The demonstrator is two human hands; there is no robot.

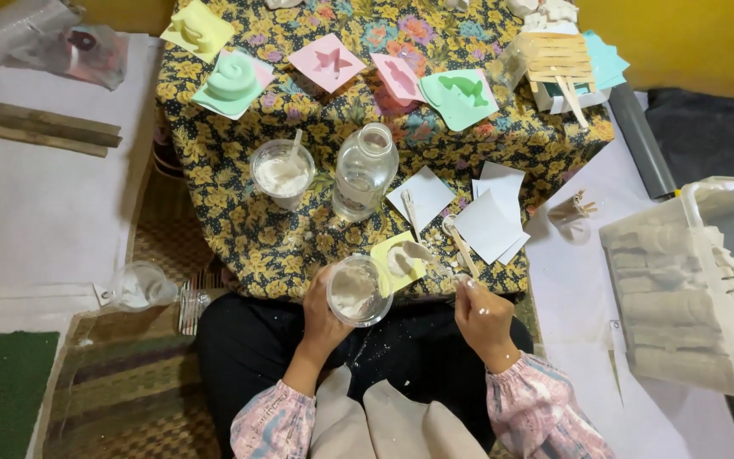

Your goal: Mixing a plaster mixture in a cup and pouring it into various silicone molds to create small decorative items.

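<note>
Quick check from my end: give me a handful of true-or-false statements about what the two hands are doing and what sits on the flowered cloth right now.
1. The left hand holds a clear plastic cup with white paste inside. True.
2. The right hand holds a pair of scissors. False: it grips a stick coated in white.
3. The clear bottle lies on its side. False: it stands upright on the flowered cloth.
4. A second cup of white mix stands left of the bottle. True.
5. The yellow mould sits beside the held cup. True.
6. The green moulds are stacked in the white crate. False: one green mould lies on the cloth.
</note>
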